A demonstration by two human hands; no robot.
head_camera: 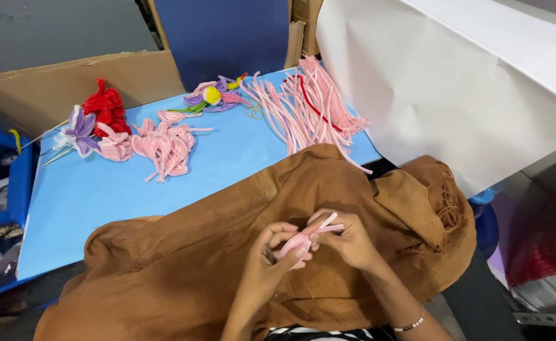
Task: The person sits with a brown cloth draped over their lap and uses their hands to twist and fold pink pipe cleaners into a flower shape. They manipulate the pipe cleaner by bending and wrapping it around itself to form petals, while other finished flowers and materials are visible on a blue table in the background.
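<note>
- We see both hands low in the middle of the view, over a brown cloth (183, 252) that is soft, matte and heavily folded, with a short fringe at its right edge.
- Between the hands sits a pink pipe-cleaner petal (298, 245): fuzzy, bent into narrow loops, with two loose ends sticking up and to the right.
- Our left hand (266, 262) is curled around the lower left of the petal; its fingers are closed on the looped part, thumb pressed against the front.
- Our right hand (349, 239) pinches the petal's upper end, fingertips drawn together on the fuzzy stems just where they leave the loops. A thin beaded bracelet (410, 326) circles that wrist.
- The petal lies wholly between the two sets of fingertips, touching both and raised off the cloth.
- Beyond the cloth is a smooth light-blue tabletop (88, 196).
- On it we note a heap of finished pink petals (163, 146), well apart from the hands.
- To its left lies a red fuzzy flower (106, 108) beside a purple and white flower (79, 129).
- Farther back is a small purple, yellow and green flower (211, 96).
- At the right, a loose sheaf of straight pink pipe cleaners (309, 107) has one red strand among them.
- A large white sheet (455, 82) hangs at the right, smooth and creased.
</note>
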